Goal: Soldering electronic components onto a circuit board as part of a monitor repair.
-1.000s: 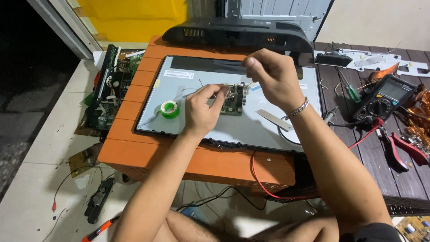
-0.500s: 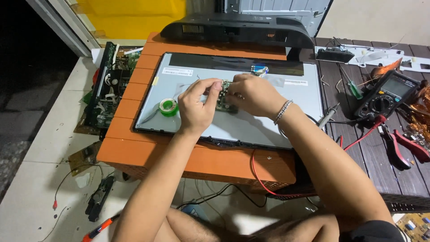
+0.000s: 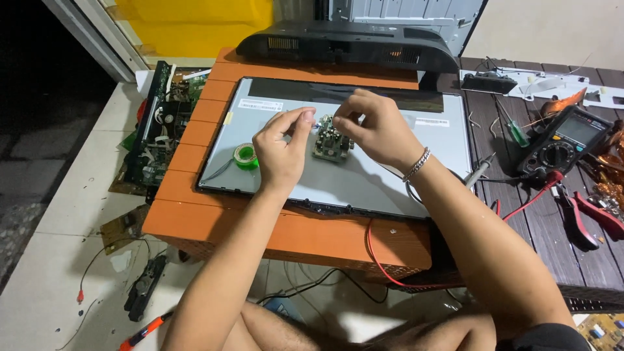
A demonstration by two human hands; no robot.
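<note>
Orange table [image 3: 279,237] carries grey display panel [image 3: 364,182]; dark bench [image 3: 546,221] holds multimeter [image 3: 564,142].

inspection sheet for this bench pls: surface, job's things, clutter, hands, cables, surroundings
Surface: orange table bearing a flat panel laid face down; dark slatted bench to the right.
Job's things: small circuit board on the panel, between both hands.
Clutter: green solder spool, multimeter, screwdriver, red pliers.
Hands: left hand pinches something small, too small to tell; right hand fingers at the board's top.
Cables: red lead hangs over the table's front edge; black wires below.
Surroundings: black rear cover behind; green boards and tiled floor at left.
</note>
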